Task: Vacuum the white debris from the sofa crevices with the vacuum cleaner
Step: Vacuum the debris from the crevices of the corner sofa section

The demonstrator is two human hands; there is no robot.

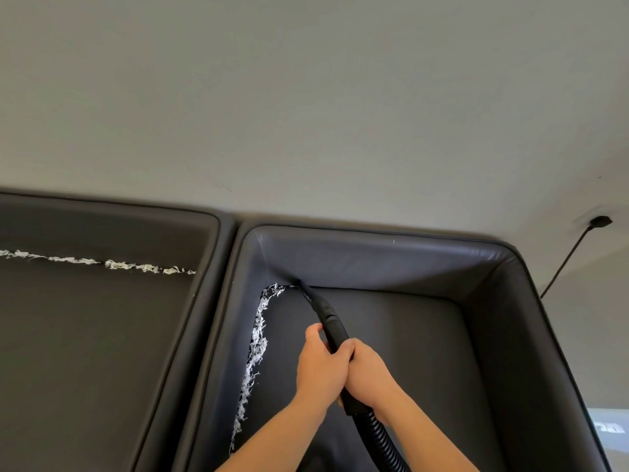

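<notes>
Leftmost, a dark, smooth leather-like sofa seat [85,352] is seen, and a ragged line of white shredded debris [112,264] is lodged along its rear crevice. Further right, past a piped seam, a second boxy seat section [408,352] is bounded by padded, faintly glossy walls. A fluffy strip of white shreds [253,356] is packed into its left crevice, curling round at the far corner. The narrow black crevice nozzle [308,294] is pressed into that corner, just beside the shreds. The rigid black plastic vacuum wand [335,332] is gripped by the left hand [320,366], thumb extended, and by the right hand [369,373], fingers wrapped round it. A ribbed black hose [377,437] trails below. Rightmost, a thin black cable [565,264] is plugged into the pale wall [306,97].
</notes>
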